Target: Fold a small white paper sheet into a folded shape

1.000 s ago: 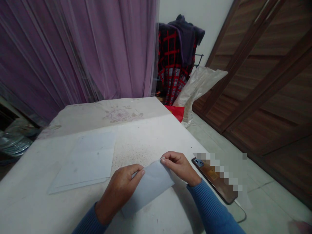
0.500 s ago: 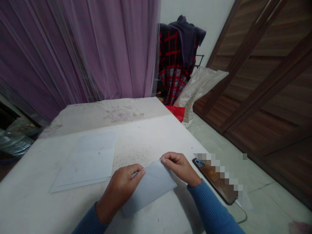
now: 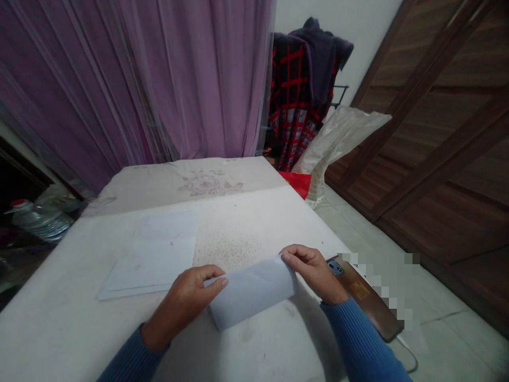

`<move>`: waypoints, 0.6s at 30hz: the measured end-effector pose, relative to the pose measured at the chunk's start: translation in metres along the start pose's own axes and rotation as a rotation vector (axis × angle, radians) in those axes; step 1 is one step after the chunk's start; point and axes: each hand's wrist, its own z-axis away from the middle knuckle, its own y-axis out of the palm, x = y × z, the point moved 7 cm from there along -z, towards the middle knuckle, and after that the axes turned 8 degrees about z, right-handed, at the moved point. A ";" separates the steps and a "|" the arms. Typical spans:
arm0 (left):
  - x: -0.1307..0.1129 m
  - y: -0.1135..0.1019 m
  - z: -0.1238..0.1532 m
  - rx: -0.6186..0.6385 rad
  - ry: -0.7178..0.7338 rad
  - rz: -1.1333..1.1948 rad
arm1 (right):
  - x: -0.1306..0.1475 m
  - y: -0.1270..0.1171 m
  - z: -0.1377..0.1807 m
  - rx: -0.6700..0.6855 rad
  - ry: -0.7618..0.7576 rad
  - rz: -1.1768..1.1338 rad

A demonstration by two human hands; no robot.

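Observation:
Between my two hands is a white sheet of paper point(image 3: 254, 292), which looks folded along its upper edge. My left hand point(image 3: 191, 297) is closed on its upper left corner, thumb on top. At the upper right corner, my right hand point(image 3: 312, 270) pinches the paper between thumb and fingers. The paper is tilted, its right end farther from me, above the white table point(image 3: 262, 350). Left of my hands lies a small stack of white sheets point(image 3: 155, 254), slightly out of line. The fingers under the paper are partly hidden.
A brown phone point(image 3: 366, 297) with a white cable lies at the table's right edge, close to my right forearm. Dark specks dot the table beyond the paper. A plastic bottle point(image 3: 40, 220) stands off to the left. A wooden wardrobe point(image 3: 437, 132) is on the right.
My hands have moved apart along the paper's upper edge, the left leftward and the right rightward. The paper now shows as a longer, narrower strip. The view has shifted slightly left.

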 end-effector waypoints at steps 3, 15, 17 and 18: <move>0.010 -0.007 0.002 -0.062 -0.038 0.112 | -0.004 -0.009 0.001 -0.044 0.006 0.007; 0.009 -0.012 0.011 -0.228 -0.067 0.332 | -0.021 -0.016 0.009 -0.095 0.028 0.014; 0.008 -0.013 0.013 -0.232 -0.072 0.325 | -0.021 -0.015 0.009 -0.092 0.033 0.025; 0.007 -0.014 0.013 -0.232 -0.076 0.318 | -0.021 -0.015 0.010 -0.091 0.036 0.030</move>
